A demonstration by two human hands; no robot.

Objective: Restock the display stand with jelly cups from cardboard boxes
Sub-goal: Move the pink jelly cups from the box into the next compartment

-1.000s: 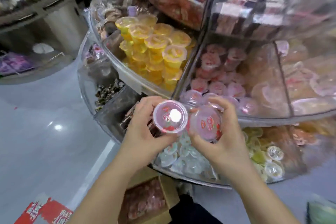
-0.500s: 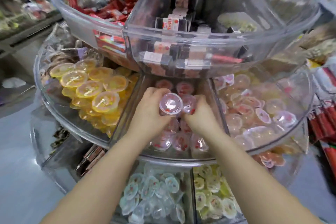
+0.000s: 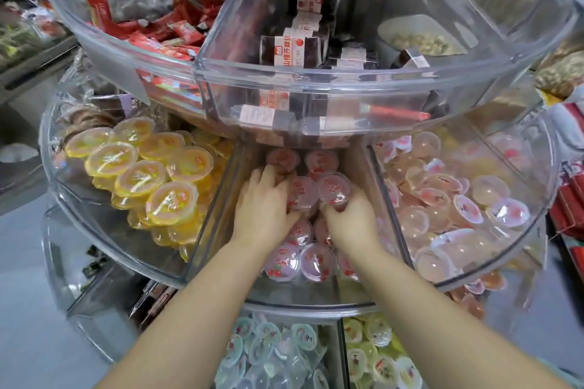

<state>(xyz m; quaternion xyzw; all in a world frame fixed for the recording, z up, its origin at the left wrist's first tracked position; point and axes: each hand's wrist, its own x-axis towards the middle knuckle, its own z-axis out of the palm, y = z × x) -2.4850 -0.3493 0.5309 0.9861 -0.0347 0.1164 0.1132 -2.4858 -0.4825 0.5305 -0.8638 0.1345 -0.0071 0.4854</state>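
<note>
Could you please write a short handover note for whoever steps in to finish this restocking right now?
Left hand: inside the middle compartment of the display stand's middle tier, fingers on a red jelly cup.
Right hand: in the same compartment, gripping the neighbouring red jelly cup.
Both cups sit on top of the red cups already there; neither is released yet.
Done: the compartment holds several red cups front and back.
Left: let go of these two, then probably fetch more. No cardboard box is in view.
Yellow jelly cups fill the compartment to the left, pale pink cups the right.
</note>
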